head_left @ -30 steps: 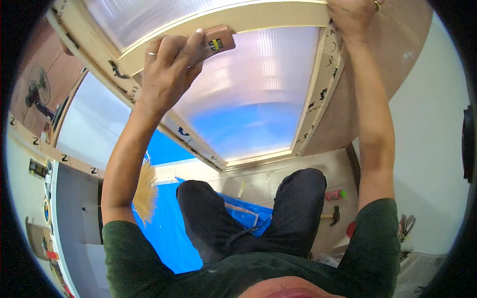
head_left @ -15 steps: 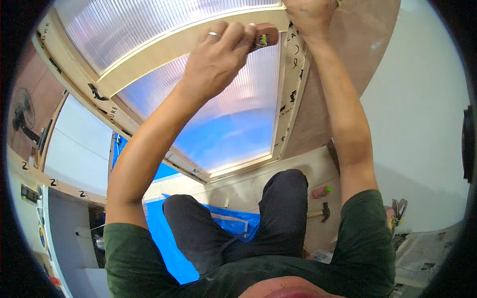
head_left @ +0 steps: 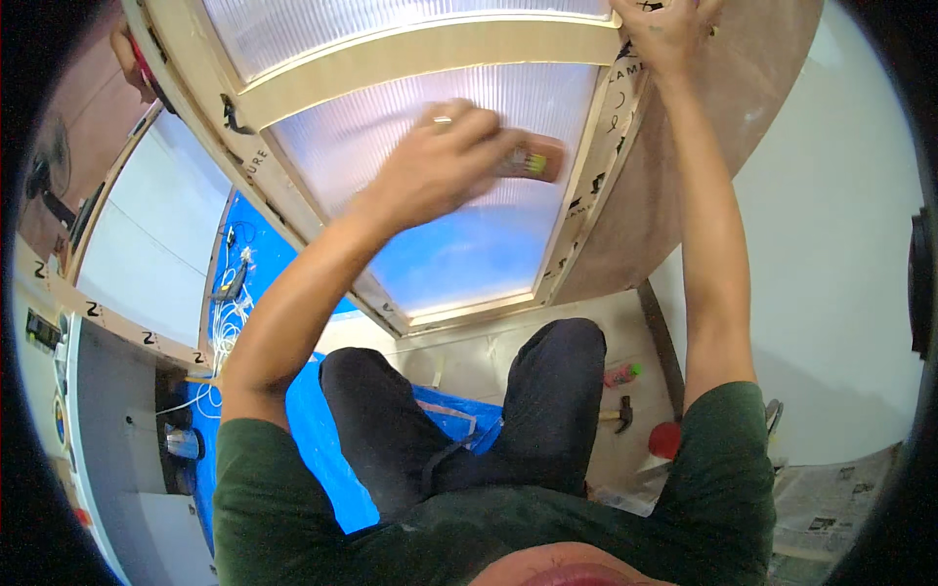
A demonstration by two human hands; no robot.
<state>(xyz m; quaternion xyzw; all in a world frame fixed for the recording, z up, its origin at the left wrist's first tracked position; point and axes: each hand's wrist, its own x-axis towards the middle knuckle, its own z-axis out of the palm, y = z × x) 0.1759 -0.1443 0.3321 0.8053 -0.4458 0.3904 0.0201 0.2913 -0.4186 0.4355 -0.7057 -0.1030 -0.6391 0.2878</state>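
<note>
My left hand [head_left: 430, 161], a ring on one finger, is closed round a flat reddish-brown block-like tool [head_left: 543, 159] with a yellow-green mark. It is over the ribbed translucent panel [head_left: 342, 146], slightly blurred; whether the tool touches the panel I cannot tell. Pale wood borders the panel, and a curved crossbar [head_left: 440, 49] runs above it. My right hand [head_left: 669, 39] grips the right side of the wooden frame [head_left: 611, 127] near the top of the view, its fingertips partly cut off.
On the floor by my right knee lie a hammer [head_left: 622, 415], a pink bottle with a green cap [head_left: 621, 375] and a red round thing [head_left: 665, 440]. Blue sheeting [head_left: 337, 479] spreads at left with white cables [head_left: 230, 317]. Another person's hand [head_left: 127, 63] shows at the far upper left.
My left hand and the tool have moved down from the crossbar onto the lower panel. My right hand still holds the frame. The view has shifted, and another person's hand has appeared.
</note>
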